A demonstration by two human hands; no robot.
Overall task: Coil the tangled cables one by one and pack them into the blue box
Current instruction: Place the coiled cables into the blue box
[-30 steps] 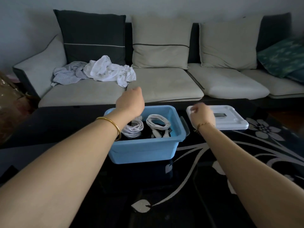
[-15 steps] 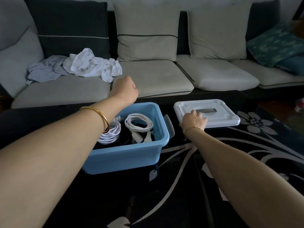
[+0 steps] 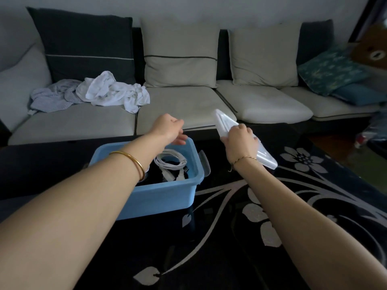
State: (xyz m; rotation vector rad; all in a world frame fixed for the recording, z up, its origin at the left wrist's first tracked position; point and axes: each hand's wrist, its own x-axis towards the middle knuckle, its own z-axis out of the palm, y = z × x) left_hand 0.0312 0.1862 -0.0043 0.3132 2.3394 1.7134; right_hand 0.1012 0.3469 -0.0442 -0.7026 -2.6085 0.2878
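The blue box (image 3: 163,195) stands on the black glass table, left of centre. A coiled white cable (image 3: 170,161) with its plugs lies inside; my left forearm hides the box's left half. My left hand (image 3: 170,129) hovers over the box's far rim, fingers loosely extended and holding nothing. My right hand (image 3: 240,139) grips the white lid (image 3: 225,122), which is lifted off the table and tilted steeply on edge, just right of the box.
The black table (image 3: 251,237) carries a pale floral pattern. Behind it runs a grey sofa (image 3: 188,101) with cushions and a heap of white and striped cloth (image 3: 113,93). A clear latch flap (image 3: 204,162) sticks out from the box's right end.
My right hand took hold of the white lid and raised it off the table, tilting it up. My left hand opened and stayed above the box's far rim.
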